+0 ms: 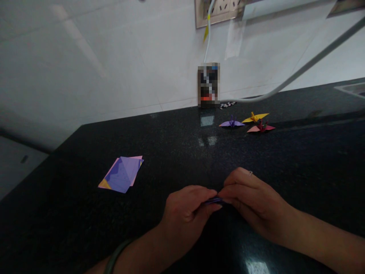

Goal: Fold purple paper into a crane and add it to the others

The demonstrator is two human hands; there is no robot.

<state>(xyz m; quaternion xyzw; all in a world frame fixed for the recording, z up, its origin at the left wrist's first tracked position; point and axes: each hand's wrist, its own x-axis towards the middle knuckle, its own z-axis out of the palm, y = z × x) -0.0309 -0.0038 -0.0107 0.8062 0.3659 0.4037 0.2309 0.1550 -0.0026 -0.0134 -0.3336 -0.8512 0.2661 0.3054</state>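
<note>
A small folded purple paper [213,200] is at the near side of the dark counter [171,140], pinched between thumb and fingers of the left hand [184,217], while the right hand [256,203] pinches its right end, the fingertips of both hands nearly meeting. Left of the hands, well apart, lie overlapping paper sheets [122,173], purple uppermost. Beyond the hands, a purple crane [232,123] sits near a yellow crane [255,118] and a red-pink crane [261,128].
</note>
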